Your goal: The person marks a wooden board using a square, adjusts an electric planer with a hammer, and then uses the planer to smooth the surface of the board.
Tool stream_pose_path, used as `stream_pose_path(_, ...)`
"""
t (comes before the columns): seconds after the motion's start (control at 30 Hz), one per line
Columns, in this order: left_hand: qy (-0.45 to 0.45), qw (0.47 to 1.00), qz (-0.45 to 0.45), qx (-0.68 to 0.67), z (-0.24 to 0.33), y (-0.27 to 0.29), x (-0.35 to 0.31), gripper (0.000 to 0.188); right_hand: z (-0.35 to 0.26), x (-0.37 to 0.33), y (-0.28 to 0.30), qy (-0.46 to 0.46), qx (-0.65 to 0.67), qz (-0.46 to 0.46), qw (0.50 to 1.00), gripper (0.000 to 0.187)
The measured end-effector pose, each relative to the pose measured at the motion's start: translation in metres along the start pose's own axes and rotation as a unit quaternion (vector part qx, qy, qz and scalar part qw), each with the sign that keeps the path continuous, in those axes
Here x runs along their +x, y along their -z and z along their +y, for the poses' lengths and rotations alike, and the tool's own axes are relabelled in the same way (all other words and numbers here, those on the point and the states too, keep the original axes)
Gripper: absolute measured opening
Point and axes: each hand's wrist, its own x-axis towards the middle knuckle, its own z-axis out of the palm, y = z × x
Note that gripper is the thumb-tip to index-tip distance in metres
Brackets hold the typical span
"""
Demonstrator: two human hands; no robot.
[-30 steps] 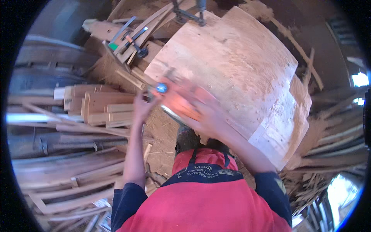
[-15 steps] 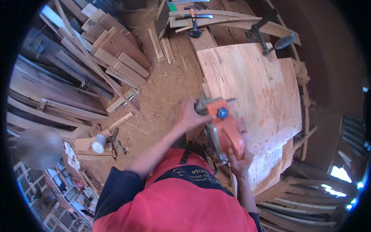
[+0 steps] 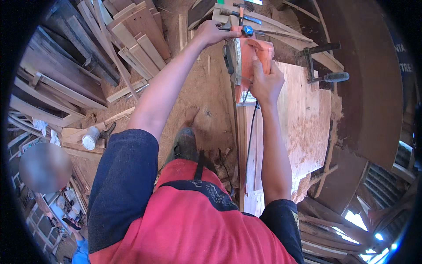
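An orange electric hand planer (image 3: pixel 251 59) sits at the far end of a wide pale wooden panel (image 3: pixel 303 119), along its left edge. My right hand (image 3: pixel 267 83) is wrapped round its rear handle. My left hand (image 3: pixel 210 34) grips its front, with the thumb stretched toward a blue knob (image 3: pixel 248 31). Both arms reach forward. A black cord (image 3: pixel 250 141) trails back from the planer beside my right forearm. The planer's underside against the wood is hidden.
A clamp (image 3: pixel 323 61) is at the panel's far right corner. Beyond the planer lie a hammer (image 3: pixel 241 15) and curved wood strips (image 3: pixel 303 37). Stacked boards (image 3: pixel 132 35) and a white can (image 3: pixel 91 137) stand at left. Shavings cover the floor.
The planer has moved forward, away from my body, to the panel's far end, with both hands on it. My arms are stretched out, and my bare foot now shows below.
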Motion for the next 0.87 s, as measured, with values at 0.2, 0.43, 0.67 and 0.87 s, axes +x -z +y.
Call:
stream_pose_path(0.2,0.085,0.987,-0.085,-0.110,0.004,-0.032,-0.106,0.057,-0.019,-0.108,0.044,0.053,-0.025,-0.058,0.997,0.049)
stream_pose_path(0.43,0.078,0.993,-0.083,-0.027,0.049,-0.074,-0.284,0.099,0.071,-0.283,0.111,-0.124,0.109,0.020,0.986,0.045)
stream_pose_path(0.67,0.045,0.997,-0.056,-0.020,0.046,-0.073,-0.289,0.097,0.061,-0.286,0.113,-0.145,0.185,-0.003,0.972,0.045)
stream_pose_path(0.87,0.032,0.999,-0.040,-0.001,0.030,-0.089,-0.283,0.097,0.075,-0.260,0.141,-0.237,0.239,-0.162,0.928,0.046)
